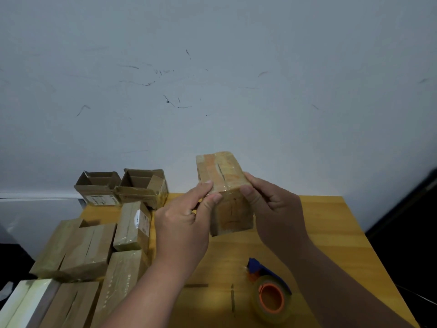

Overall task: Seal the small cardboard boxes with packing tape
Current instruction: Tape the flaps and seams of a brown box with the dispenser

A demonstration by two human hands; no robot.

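Note:
A small cardboard box (224,183) with clear tape over its top seam is held up above the wooden table (331,233). My left hand (182,223) grips its left near edge, thumb and fingers curled on the taped corner. My right hand (272,209) grips the right side, thumb pressing the tape at the near top edge. A blue tape dispenser (268,288) with a clear roll on an orange core lies on the table below my right forearm.
Several closed, taped boxes (87,249) crowd the table's left side. Two open boxes (142,185) stand at the back left by the grey wall. Dark tape marks sit on the table near the dispenser. The table's right edge drops to a dark floor.

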